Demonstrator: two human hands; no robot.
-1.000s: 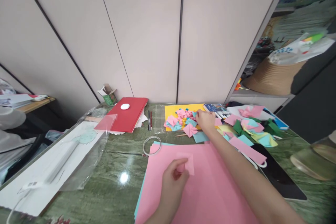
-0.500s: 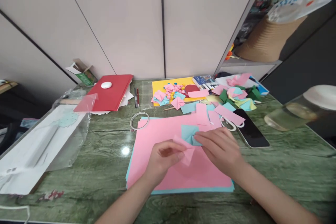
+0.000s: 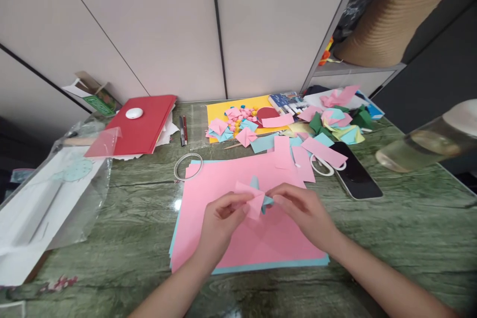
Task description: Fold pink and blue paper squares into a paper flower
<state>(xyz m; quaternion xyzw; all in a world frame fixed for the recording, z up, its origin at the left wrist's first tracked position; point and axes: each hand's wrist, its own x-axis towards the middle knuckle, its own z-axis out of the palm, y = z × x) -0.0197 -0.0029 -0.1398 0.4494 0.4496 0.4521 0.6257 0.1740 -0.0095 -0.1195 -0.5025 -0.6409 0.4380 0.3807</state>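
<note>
Between the thumb and fingers of my left hand (image 3: 223, 218) is a folded pink paper piece (image 3: 254, 203). My right hand (image 3: 303, 211) pinches a folded light-blue paper piece (image 3: 267, 201) at its right side. The two pieces meet, with the pink one partly in front of the blue, so how they join is hidden. Both hands are held over a stack of pink and light-blue paper sheets (image 3: 208, 243) on the table.
A roll of tape (image 3: 188, 167) lies at the stack's upper left corner. White-handled scissors (image 3: 323, 168), loose pink strips (image 3: 282, 151) and a phone (image 3: 357, 174) are to the right. Behind are folded paper pieces (image 3: 246, 136), a red folder (image 3: 145, 129) and a clear bottle (image 3: 421, 146).
My right hand has turned the blue piece, which showed as a flat square and now appears narrow and edge-on, against the pink piece. The view has shifted slightly.
</note>
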